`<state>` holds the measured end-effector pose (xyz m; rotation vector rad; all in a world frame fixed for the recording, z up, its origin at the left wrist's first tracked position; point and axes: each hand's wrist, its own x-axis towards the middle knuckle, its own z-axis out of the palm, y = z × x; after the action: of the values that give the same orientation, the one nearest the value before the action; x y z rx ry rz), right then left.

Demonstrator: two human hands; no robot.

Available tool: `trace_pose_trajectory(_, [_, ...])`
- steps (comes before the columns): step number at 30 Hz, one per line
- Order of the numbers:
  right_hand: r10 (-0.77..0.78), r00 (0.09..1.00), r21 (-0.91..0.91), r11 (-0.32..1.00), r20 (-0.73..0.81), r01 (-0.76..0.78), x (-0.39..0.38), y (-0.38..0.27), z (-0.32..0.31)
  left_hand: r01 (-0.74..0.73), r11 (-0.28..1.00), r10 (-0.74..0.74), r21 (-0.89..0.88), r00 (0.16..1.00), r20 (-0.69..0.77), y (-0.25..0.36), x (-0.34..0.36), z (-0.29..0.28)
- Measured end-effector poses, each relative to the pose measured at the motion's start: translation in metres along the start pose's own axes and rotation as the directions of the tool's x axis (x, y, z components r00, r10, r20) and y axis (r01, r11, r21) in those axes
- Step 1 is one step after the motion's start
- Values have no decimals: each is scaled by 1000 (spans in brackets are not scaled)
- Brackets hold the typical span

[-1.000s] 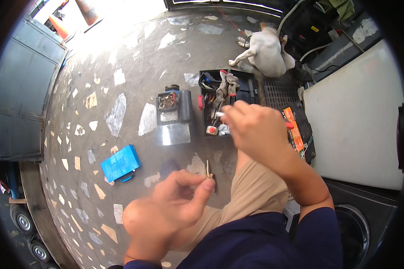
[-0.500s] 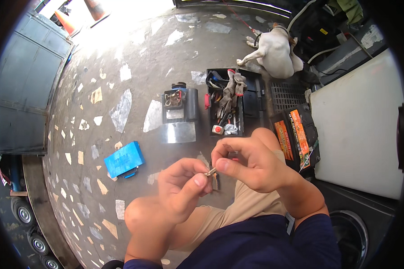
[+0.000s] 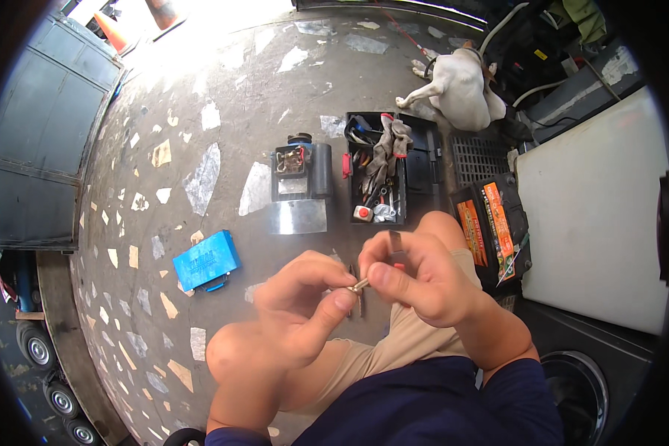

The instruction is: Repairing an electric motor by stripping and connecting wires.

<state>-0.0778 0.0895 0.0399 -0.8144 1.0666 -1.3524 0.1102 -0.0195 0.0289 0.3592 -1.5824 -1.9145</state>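
Note:
Over my lap, my left hand [image 3: 301, 305] pinches a small brass-coloured metal fitting [image 3: 359, 286] between thumb and fingertips. From the other side my right hand [image 3: 424, 282] grips the fitting's right end with thumb and forefinger. A thin dark flat strip [image 3: 395, 239] sticks up from the right hand's fingers, and a small red bit shows behind its thumb; I cannot make out what these belong to. Partly hidden below the fitting is a slim dark tool [image 3: 361, 305]. Ahead stands a blue and black machine body [image 3: 318, 171] with an open wiring box [image 3: 289, 160].
Right of the machine lies an open black toolbox [image 3: 401, 201] with gloves and wrenches. A blue case [image 3: 207, 260] rests on the floor at left. A car battery [image 3: 490, 223] and a white panel [image 3: 587, 208] stand at right. A white dog [image 3: 461, 85] lies at the far right.
Both hands have shifted slightly to the right with the fitting. My left fingers have straightened a little, and the dark strip in my right hand shows more clearly.

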Motion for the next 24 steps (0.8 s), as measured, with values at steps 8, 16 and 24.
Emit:
trace_pose_trajectory(8, [-278,960,-438,868,-35,236,2,-14,0,262,959,-260,-109,965,33,10,-2,2])
trace_pose_trajectory(16, [-491,870,-602,712,-56,363,0,5,7,245,961,-260,-127,958,-118,0,-2,14])
trace_pose_trajectory(24, [-662,749,-819,445,-29,362,-6,2,27,128,987,-139,-93,983,-124,-3,0,4])
